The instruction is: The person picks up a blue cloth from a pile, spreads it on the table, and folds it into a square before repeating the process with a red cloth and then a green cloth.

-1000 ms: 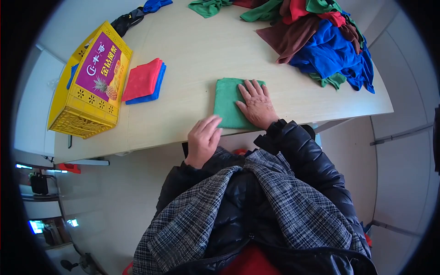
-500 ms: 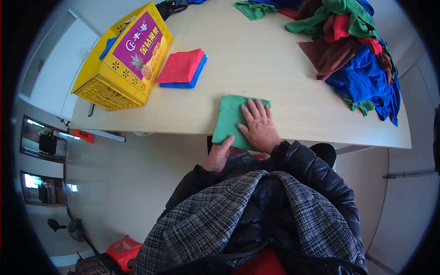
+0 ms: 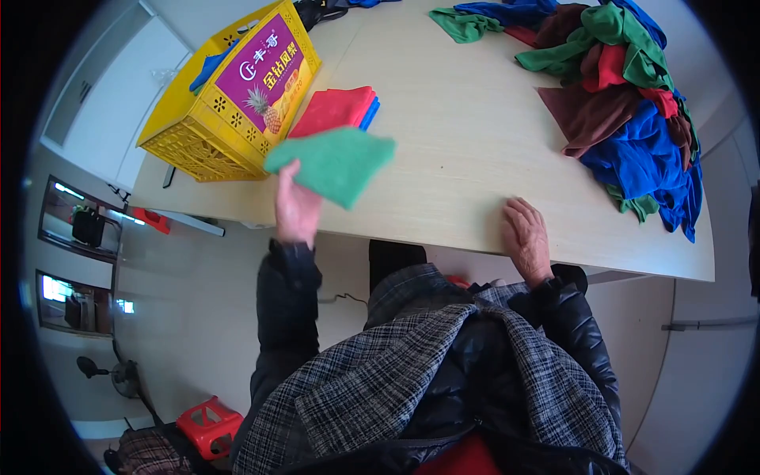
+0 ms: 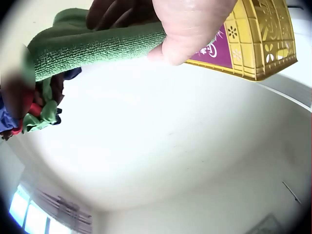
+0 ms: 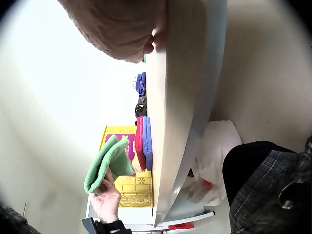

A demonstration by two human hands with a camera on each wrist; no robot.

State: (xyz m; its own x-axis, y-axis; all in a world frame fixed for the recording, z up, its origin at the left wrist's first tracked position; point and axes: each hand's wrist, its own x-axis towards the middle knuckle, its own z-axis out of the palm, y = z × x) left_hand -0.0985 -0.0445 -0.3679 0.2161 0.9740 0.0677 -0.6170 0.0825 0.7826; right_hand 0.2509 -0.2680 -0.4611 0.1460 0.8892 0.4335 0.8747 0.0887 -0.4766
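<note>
In the head view my left hand (image 3: 298, 207) pinches the folded green cloth (image 3: 336, 162), thumb on top, and holds it up near the folded red cloth (image 3: 336, 109), which lies on a folded blue one (image 3: 370, 115). The left wrist view shows the thumb against the green cloth's (image 4: 102, 48) edge, with the fingers partly hidden behind it. My right hand (image 3: 529, 241) rests on the table's front edge, fingers together and slightly bent, holding nothing. From the side, the right wrist view shows the green cloth (image 5: 109, 163) raised in the left hand (image 5: 106, 201).
A yellow crate (image 3: 198, 146) with a purple label stands at the left of the table (image 3: 451, 190), with blue cloth inside. A loose heap of blue, brown, red and green cloths (image 3: 625, 142) covers the back right. A red stool (image 3: 210, 426) is on the floor.
The left hand has lifted the green cloth off the table and carried it left towards the red and blue cloths. The right hand has come off it and now rests further right.
</note>
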